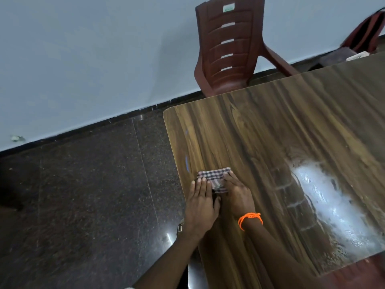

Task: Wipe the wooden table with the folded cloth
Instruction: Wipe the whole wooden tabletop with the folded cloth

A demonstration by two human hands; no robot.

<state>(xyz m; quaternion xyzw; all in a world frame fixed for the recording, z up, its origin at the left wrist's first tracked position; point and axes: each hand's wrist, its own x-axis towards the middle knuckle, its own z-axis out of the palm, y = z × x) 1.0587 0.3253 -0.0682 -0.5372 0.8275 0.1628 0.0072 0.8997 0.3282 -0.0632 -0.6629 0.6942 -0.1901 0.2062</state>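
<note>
Both hands lie flat, fingers straight, pressing the folded checked cloth (214, 179) onto the wooden surface (270, 132): left hand (201, 205) and right hand (237, 193) cover its near half.

The cloth (212, 176) has pink, white and dark checks. The counter (270, 132) is brown with dark wood stripes. The chair (226, 49) is red-brown. The wrist band (250, 219) is orange.

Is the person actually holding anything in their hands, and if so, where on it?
Nothing is gripped. Both the left hand and the right hand lie flat with straight fingers on the near part of the folded checked cloth, pressing it onto the wooden table.
</note>
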